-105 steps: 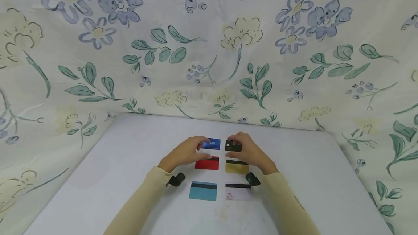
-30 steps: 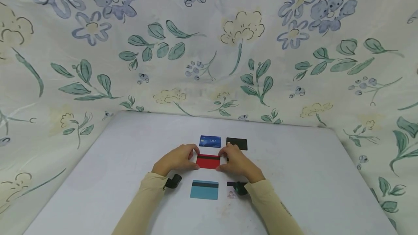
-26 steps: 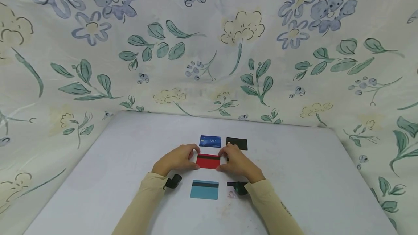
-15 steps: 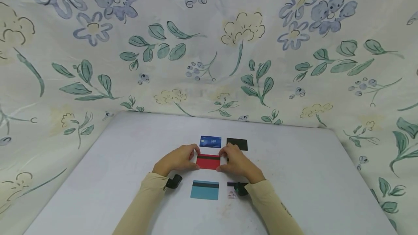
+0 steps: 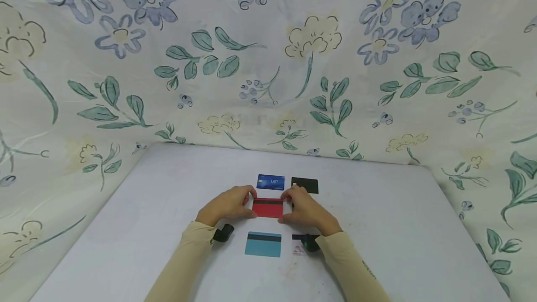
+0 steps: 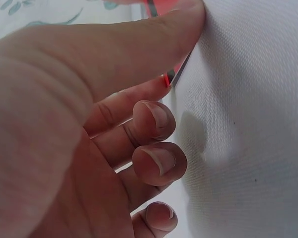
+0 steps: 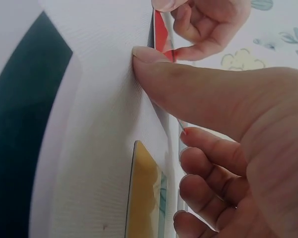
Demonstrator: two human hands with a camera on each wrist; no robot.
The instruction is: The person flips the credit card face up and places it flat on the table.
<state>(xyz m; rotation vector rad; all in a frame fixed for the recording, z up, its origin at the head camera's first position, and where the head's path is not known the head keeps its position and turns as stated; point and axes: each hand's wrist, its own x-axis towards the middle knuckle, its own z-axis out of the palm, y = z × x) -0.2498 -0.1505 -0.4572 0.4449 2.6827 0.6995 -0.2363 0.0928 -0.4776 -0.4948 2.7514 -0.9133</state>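
Floral sheet (image 5: 260, 59) as backdrop; white worktop (image 5: 398, 223) below it. Two pale yellow sleeves (image 5: 184, 255) reach in from the near side.

Left hand (image 5: 226, 206): thumb and forefinger in a narrow pinch on the left end of the red card (image 5: 267, 209), other fingers loosely curled. Right hand (image 5: 308, 209): same pinch at its right end. Compared with 3.5 s ago, both have come down a row; then, the left was at the blue VIP card (image 5: 270, 182), the right at the black card (image 5: 308, 185). Grip on the red card unchanged over the last second.

Red card: left column, middle row, between blue VIP card and light-blue card (image 5: 263, 246). Gold card (image 7: 143, 198) now mostly hidden by the right hand in the head view. Pale card (image 5: 298, 248) partly covered by a wrist camera (image 5: 311, 243).
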